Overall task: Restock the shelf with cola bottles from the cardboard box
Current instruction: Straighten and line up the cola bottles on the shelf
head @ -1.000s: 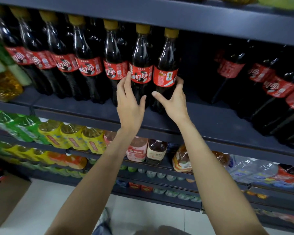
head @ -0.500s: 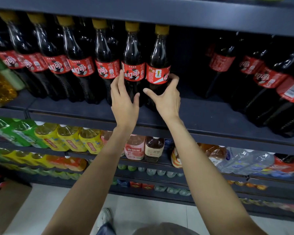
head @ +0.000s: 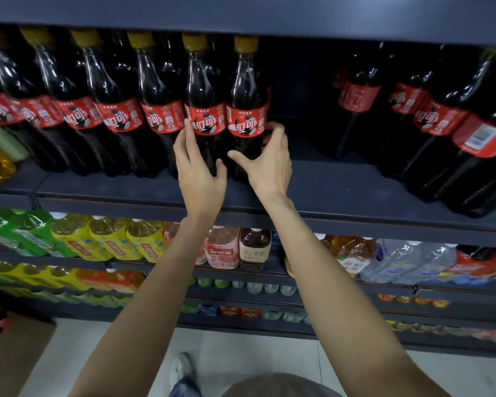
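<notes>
Currently both hands bracket the two rightmost upright cola bottles at frame centre: left hand [head: 198, 170] fingers spread flat against one bottle [head: 205, 110]. Right hand [head: 265, 161] cups the end bottle [head: 248, 110], apparently loosely; fingertips hidden behind.

A dark shelf board [head: 341, 184] carries a row of upright cola bottles [head: 143, 110] with red labels and yellow caps along its left half. A bare gap follows to their right, then a cluster of larger cola bottles [head: 441, 124] stands at the right end.
</notes>
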